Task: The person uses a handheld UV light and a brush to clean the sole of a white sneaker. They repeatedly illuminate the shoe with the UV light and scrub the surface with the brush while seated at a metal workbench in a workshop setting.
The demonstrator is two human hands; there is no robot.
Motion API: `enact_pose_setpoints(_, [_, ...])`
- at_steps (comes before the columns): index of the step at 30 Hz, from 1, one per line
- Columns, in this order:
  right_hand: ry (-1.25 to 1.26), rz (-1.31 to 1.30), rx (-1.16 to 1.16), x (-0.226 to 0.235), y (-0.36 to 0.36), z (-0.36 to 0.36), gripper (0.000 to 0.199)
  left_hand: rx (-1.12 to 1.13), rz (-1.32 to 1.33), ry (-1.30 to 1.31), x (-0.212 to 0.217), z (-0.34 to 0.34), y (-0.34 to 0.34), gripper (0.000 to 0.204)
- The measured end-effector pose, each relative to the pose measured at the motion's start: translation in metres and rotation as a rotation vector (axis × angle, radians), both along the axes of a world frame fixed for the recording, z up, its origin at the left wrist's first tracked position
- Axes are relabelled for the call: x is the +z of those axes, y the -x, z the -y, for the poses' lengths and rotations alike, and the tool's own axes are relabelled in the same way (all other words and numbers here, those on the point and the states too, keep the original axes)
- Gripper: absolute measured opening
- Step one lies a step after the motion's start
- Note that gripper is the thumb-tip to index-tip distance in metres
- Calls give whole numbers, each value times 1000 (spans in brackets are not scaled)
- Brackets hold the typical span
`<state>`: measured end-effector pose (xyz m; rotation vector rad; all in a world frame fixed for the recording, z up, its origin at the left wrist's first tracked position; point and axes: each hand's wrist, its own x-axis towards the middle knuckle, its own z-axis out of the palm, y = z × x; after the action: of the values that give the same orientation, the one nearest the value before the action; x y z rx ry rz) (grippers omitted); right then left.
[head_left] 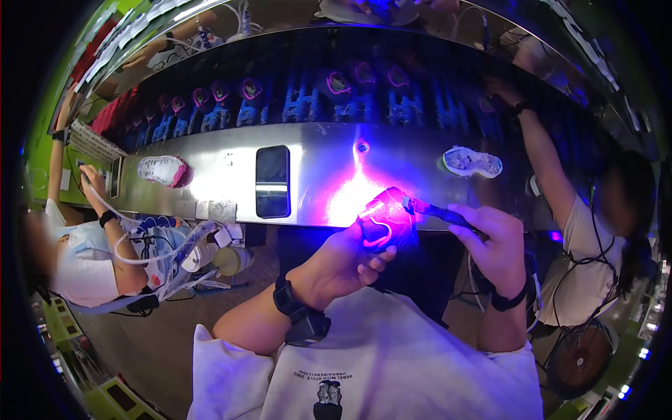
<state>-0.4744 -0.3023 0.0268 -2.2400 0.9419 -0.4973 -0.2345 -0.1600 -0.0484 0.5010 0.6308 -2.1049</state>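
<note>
One long metal surface point(322, 182) ran across the view, shiny and lit violet near its middle. Behind the surface stood a row of dark shoes point(301, 98) with pink openings, bathed in blue light. To the left of the surface sat a co-worker in a pale shirt point(80, 259), whose hand rested near a keyboard point(91, 143) at the surface's left end. To the right of the surface stood another person in a light top point(574, 252), with one arm stretched up toward the shoe row. On the surface's left part lay a white and pink shoe point(162, 170); on its right part lay a pale shoe sole point(472, 162), tread up. Near the middle of the surface lay a dark phone point(272, 181), flat and upright in the view. Just off the surface's front edge, under the violet glow, the left hand point(346, 259) was closed around a small shoe point(383, 218) that shone pink and red, fingers curled beneath it and thumb against its side. The right hand point(490, 241), also at the front edge and right of that shoe, pinched a dark brush point(437, 210) by its handle, the tip touching the shoe's upper side. Both wrists carried black bands. Beside the surface's left front corner, white cables point(161, 255) looped among small containers.
</note>
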Motion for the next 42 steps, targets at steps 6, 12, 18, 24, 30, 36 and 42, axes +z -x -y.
enact_pose_setpoints(6, [-2,-16,27,-1,-5,-5,36,4,-71,-39,8,-1,-3,36])
enact_pose_setpoints(12, [13,30,33,-11,-4,-13,37,66,-103,-38,21,-8,-8,27])
enact_pose_setpoints(18, [-146,-28,-22,-33,12,-19,34,51,189,19,22,5,-15,33])
enact_pose_setpoints(24, [-448,131,-375,-90,48,-28,34,29,1298,373,-9,90,-91,45])
enact_pose_setpoints(30, [-637,158,-554,-97,57,-27,43,-650,2651,184,-19,204,-220,52])
enact_pose_setpoints(36, [-660,208,-563,-100,55,-17,47,-869,2654,-173,-121,240,-332,38])
enact_pose_setpoints(42, [-673,198,-621,-112,60,-10,43,-935,2853,372,-82,266,-250,44])
